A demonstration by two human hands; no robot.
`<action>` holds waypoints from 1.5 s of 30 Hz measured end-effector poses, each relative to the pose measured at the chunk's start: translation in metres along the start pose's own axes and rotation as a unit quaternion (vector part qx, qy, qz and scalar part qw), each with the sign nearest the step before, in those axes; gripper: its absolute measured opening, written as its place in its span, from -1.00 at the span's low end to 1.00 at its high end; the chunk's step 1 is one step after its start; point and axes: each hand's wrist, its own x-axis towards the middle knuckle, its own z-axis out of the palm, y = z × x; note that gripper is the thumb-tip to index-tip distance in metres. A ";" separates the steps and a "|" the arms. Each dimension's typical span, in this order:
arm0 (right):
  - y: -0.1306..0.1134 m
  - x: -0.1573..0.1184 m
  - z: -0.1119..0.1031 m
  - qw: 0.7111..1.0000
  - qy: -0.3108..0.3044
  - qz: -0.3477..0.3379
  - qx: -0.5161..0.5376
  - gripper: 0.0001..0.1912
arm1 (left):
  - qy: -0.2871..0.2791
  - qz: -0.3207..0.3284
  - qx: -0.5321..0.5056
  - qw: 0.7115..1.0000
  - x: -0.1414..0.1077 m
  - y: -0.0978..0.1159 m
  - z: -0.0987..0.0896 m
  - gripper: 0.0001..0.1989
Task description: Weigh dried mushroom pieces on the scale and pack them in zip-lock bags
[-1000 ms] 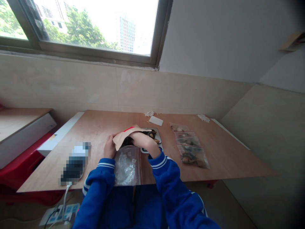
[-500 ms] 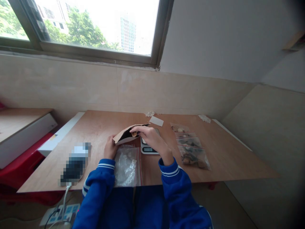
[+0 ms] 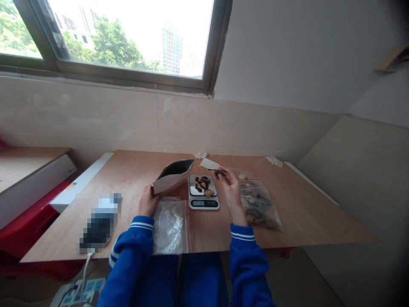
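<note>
My left hand [image 3: 148,202] grips the near left corner of a paper pouch [image 3: 174,182], whose dark mouth gapes upward. To the right of the pouch sits a white digital kitchen scale [image 3: 204,207]. Several brown and dark dried pieces, apparently dried mushrooms [image 3: 203,183], lie on its metal plate. Just beyond the plate's right edge, my right hand [image 3: 233,194] pinches a dark dried mushroom piece [image 3: 219,173] between its fingertips. Clear zip bags [image 3: 171,226] lie flat in front of the pouch, close to my left forearm. The figures on the scale's display are too small to read.
Filled zip bags [image 3: 258,209] of dried pieces lie overlapping at the right. A white card [image 3: 209,163] is behind the scale. A blurred-out phone [image 3: 100,224] with a white cable lies at the left. White scraps [image 3: 274,161] sit by the wall.
My right hand has come out of the pouch's mouth and moved right past the scale, uncovering the pieces on its plate. The pouch, still in my left hand, has tilted and its mouth shows wider.
</note>
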 end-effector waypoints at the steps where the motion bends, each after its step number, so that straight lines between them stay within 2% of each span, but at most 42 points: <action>1: 0.015 0.000 -0.012 0.999 0.026 0.022 -0.014 -0.55 | -0.001 0.001 0.001 1.000 0.000 0.000 0.000 -0.62; 3: 0.043 0.001 -0.031 0.996 0.058 0.067 -0.033 -0.46 | -0.004 0.003 0.004 1.000 0.001 0.000 0.000 -0.63; 6: 0.077 0.000 -0.047 0.990 0.067 0.118 -0.042 -0.42 | -0.005 0.006 0.005 1.000 0.000 0.000 -0.001 -0.62; 9: 0.098 0.001 -0.052 0.986 0.076 0.131 -0.063 -0.43 | 0.000 0.008 0.003 1.000 0.000 0.000 -0.001 -0.61; 12: 0.109 0.003 -0.052 0.985 0.088 0.121 -0.089 -0.43 | 0.002 0.009 0.004 1.000 0.000 0.000 -0.001 -0.61; 22: 0.108 0.002 -0.040 0.982 0.059 0.102 -0.148 -0.51 | 0.002 0.006 0.008 1.000 0.000 0.001 -0.001 -0.61; 32: 0.105 0.006 -0.052 0.978 0.107 0.126 -0.125 -0.40 | -0.001 0.007 0.014 1.000 0.000 -0.002 0.000 -0.63; 38: 0.104 0.004 -0.050 0.981 0.096 0.146 -0.091 -0.39 | -0.002 0.013 0.015 1.000 0.000 -0.003 0.000 -0.65; 45: 0.111 0.007 -0.057 0.971 0.143 0.123 -0.149 -0.43 | 0.001 0.003 0.011 1.000 0.000 0.000 -0.001 -0.67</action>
